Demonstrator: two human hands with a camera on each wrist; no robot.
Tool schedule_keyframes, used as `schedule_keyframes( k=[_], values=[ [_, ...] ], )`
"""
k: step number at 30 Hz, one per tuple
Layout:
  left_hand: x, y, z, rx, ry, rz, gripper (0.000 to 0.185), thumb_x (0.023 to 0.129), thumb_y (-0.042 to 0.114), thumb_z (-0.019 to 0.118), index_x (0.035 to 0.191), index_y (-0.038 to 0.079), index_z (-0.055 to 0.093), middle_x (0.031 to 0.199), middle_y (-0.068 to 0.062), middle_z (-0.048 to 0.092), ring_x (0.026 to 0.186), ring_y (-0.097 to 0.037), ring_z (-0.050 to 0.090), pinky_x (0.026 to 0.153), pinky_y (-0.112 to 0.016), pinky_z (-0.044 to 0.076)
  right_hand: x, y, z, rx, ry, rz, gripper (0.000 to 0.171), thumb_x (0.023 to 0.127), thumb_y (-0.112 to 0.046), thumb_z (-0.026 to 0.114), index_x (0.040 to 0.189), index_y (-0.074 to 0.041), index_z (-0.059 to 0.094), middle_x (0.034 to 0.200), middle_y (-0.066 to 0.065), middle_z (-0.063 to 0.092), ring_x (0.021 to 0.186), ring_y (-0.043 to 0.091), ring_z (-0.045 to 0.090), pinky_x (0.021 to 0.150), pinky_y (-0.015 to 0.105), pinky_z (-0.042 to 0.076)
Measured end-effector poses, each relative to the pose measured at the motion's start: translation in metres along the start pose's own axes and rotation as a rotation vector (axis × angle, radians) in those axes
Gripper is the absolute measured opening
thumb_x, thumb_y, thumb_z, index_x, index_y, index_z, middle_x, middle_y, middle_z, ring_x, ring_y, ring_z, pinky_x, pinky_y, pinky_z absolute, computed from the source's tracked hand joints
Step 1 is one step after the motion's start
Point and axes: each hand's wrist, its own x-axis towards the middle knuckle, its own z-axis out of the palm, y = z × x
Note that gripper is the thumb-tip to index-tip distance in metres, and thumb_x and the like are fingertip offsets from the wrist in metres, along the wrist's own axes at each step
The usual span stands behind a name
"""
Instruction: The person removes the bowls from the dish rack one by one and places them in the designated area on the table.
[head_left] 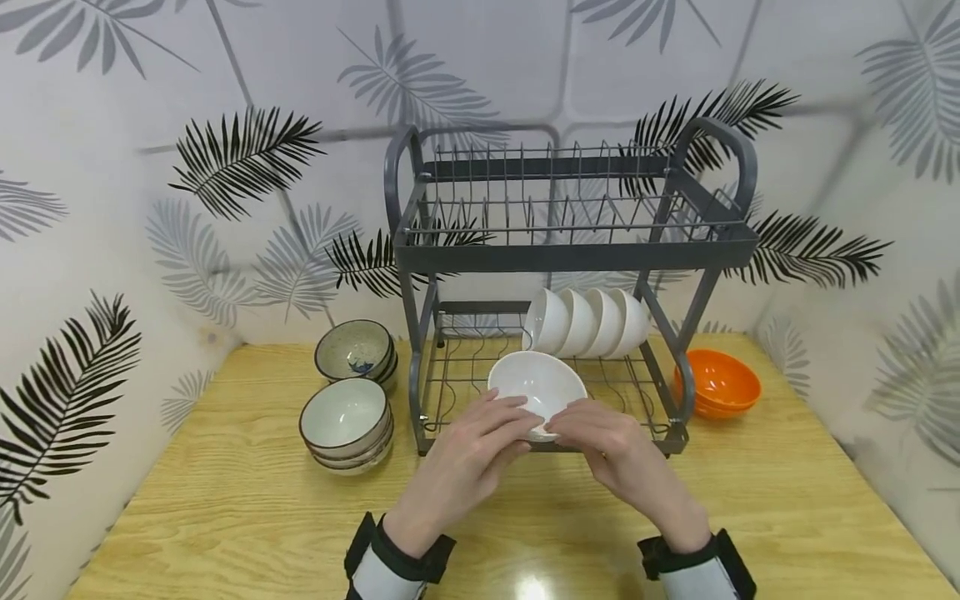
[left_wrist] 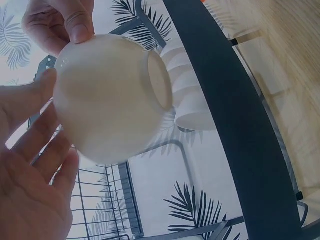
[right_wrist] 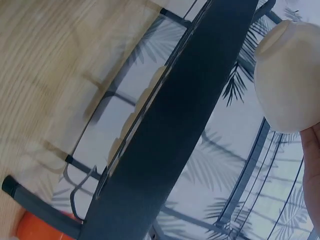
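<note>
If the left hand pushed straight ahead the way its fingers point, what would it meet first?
The left hand already grips the white bowl. Straight on, likely the rack's lower tier and its row of white bowls, though depth is unclear.

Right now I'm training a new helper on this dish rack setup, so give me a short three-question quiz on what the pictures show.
1. True or false: both the left hand and the right hand hold the white bowl.
2. How many white bowls stand in the row on the lower shelf of the dish rack? A) two B) four C) six
3. Fill in: the orange bowl sits on the wooden table to the ____ of the rack, as seen from the head camera.

Key: 1 true; 2 B; 3 right
</note>
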Motion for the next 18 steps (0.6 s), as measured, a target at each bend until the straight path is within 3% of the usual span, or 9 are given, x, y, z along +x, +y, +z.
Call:
schedule_keyframes(
  k=[3, 7, 8, 11, 18],
  values=[
    [0.001, 0.0, -0.002, -0.029, 0.028, -0.034, 0.04, 0.092, 0.016, 0.071, 0.131, 0.009, 0.065, 0.139, -0.008, 0.064, 0.138, -0.026, 0.054, 0.122, -0.043, 0.038, -0.001, 0.004, -0.01, -0.022, 0.053, 0.016, 0.045, 0.066, 0.021, 0.078, 0.1, -0.008, 0.077, 0.096, 0.003, 0.078, 0.091, 0.021, 0.072, 0.091, 0.021, 0.058],
    [0.001, 0.0, -0.005, -0.06, 0.052, -0.077, 0.048, 0.094, 0.018, 0.069, 0.14, 0.008, 0.058, 0.149, -0.01, 0.056, 0.144, -0.031, 0.047, 0.122, -0.048, 0.035, -0.004, 0.011, -0.027, -0.052, 0.158, 0.01, 0.013, 0.089, -0.002, 0.07, 0.099, -0.008, 0.077, 0.092, 0.006, 0.079, 0.088, 0.024, 0.071, 0.102, 0.009, 0.048],
    [0.001, 0.0, -0.006, -0.067, 0.048, -0.088, 0.049, 0.095, 0.018, 0.068, 0.141, 0.009, 0.057, 0.15, -0.01, 0.055, 0.145, -0.031, 0.046, 0.123, -0.048, 0.034, -0.005, 0.013, -0.032, -0.064, 0.184, 0.011, 0.013, 0.094, -0.011, 0.066, 0.098, -0.007, 0.077, 0.091, 0.006, 0.079, 0.088, 0.024, 0.071, 0.103, 0.008, 0.047],
    [0.001, 0.0, -0.007, -0.072, 0.03, -0.105, 0.05, 0.096, 0.018, 0.066, 0.143, 0.009, 0.055, 0.153, -0.009, 0.051, 0.147, -0.03, 0.042, 0.125, -0.047, 0.03, -0.009, 0.018, -0.046, -0.104, 0.258, 0.005, 0.036, 0.101, -0.03, 0.054, 0.096, -0.004, 0.078, 0.088, 0.01, 0.078, 0.088, 0.022, 0.071, 0.102, 0.009, 0.047],
    [0.001, -0.001, -0.005, -0.082, 0.002, -0.118, 0.05, 0.097, 0.018, 0.065, 0.145, 0.01, 0.053, 0.155, -0.008, 0.049, 0.149, -0.029, 0.039, 0.127, -0.045, 0.027, -0.023, 0.031, -0.076, -0.193, 0.385, 0.076, 0.046, 0.102, -0.034, 0.055, 0.092, 0.006, 0.076, 0.085, 0.021, 0.075, 0.109, -0.015, 0.057, 0.101, 0.004, 0.043]
  ],
)
